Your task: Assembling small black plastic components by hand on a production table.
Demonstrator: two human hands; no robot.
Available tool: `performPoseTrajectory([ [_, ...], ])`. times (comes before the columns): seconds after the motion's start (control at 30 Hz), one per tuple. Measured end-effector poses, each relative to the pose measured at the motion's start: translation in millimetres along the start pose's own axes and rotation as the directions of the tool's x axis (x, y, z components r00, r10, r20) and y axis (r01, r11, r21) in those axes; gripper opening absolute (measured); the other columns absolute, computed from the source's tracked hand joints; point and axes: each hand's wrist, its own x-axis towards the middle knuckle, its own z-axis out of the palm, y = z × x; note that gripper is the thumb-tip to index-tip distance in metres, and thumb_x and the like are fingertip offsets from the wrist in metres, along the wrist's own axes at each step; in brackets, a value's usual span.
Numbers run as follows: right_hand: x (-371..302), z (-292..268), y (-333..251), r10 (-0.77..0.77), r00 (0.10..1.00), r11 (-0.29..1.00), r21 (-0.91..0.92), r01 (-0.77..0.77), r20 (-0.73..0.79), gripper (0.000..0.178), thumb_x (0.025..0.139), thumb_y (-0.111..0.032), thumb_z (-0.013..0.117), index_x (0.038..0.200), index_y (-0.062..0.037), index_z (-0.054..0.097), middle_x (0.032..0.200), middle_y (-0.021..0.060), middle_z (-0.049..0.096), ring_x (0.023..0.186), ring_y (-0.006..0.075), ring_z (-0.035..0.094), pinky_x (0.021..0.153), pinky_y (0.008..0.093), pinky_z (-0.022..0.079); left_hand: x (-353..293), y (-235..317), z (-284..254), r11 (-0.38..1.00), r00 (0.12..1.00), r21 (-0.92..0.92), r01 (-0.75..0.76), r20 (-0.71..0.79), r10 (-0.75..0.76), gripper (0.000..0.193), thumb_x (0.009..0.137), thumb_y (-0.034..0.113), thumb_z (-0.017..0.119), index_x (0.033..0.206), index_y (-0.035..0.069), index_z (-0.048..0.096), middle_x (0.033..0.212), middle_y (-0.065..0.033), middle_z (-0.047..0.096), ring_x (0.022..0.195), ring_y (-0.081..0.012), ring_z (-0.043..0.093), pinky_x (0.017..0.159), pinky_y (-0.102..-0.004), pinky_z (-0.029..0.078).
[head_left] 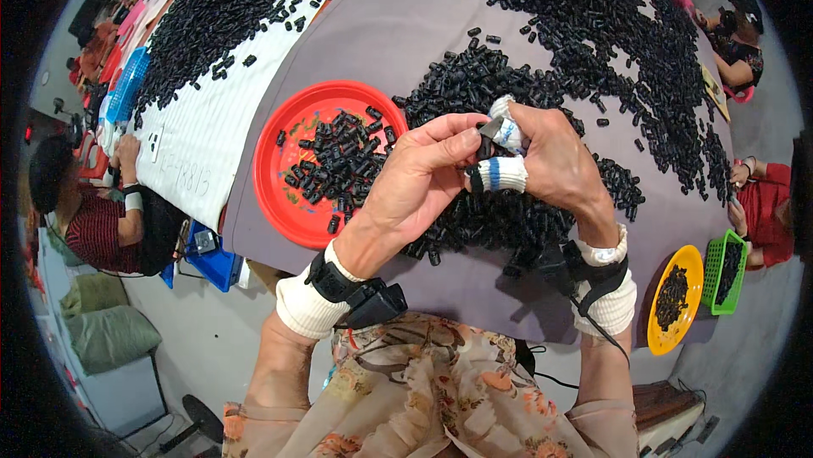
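My left hand [413, 174] is closed, with a small black cylindrical part [484, 150] pinched between thumb and fingers. Against that part, my right hand [559, 162] grips a small grey blade [491, 129], its handle hidden by the fingers. White cloth finger covers [506, 174] wrap some of my right fingers. Both hands are over a heap of similar black parts [500, 229] on the grey tablecloth [339, 43]. Left of my left hand stands a round red tray [269, 153] with many black parts inside.
More black parts [584, 9] spread over the far and right table. A yellow plate [697, 289] and a green basket [718, 306] sit at the right edge. People work at both sides, one in a striped top [97, 234] at left, beside a white-covered table [190, 140].
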Motion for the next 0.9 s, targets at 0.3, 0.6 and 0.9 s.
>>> performPoseTrajectory([
  [0.3, -1.3, 2.2, 3.9, -0.008, 1.0, 1.0, 0.021, 0.007, 0.018, 0.046, 0.062, -0.035, 0.073, 0.071, 0.0014, 0.047, 0.057, 0.013, 0.049, 0.05, 0.0284, 0.046, 0.051, 0.0356, 0.039, 1.3, -4.2, -0.5, 1.0, 1.0, -0.014, -0.02, -0.02, 0.02, 0.019, 0.087, 0.013, 0.054, 0.103, 0.003, 0.056, 0.088, -0.0016, 0.059, 0.076, -0.0085, 0.053, 0.071, -0.026, 0.046],
  [0.6, -1.8, 2.7, 6.7, -0.034, 0.999, 0.999, -0.014, 0.034, 0.012, 0.045, 0.062, -0.036, 0.072, 0.07, 0.0008, 0.048, 0.056, 0.0143, 0.049, 0.05, 0.0304, 0.049, 0.05, 0.0364, 0.039, 2.1, -7.0, 0.2, 0.999, 0.999, -0.031, -0.024, -0.025, 0.024, 0.022, 0.088, 0.012, 0.052, 0.105, -0.001, 0.055, 0.094, -0.0044, 0.059, 0.081, -0.0105, 0.055, 0.076, -0.0266, 0.046],
  [0.9, -5.0, 9.8, 14.3, -0.012, 1.0, 0.999, 0.045, 0.012, 0.012, 0.039, 0.065, -0.032, 0.069, 0.071, 0.0008, 0.049, 0.056, 0.014, 0.049, 0.049, 0.0289, 0.046, 0.049, 0.0358, 0.038, 4.1, -11.2, -4.2, 0.999, 1.0, -0.036, -0.019, 0.013, 0.019, 0.023, 0.088, 0.011, 0.05, 0.106, -0.003, 0.054, 0.097, -0.0075, 0.059, 0.089, -0.015, 0.057, 0.08, -0.0291, 0.047],
])
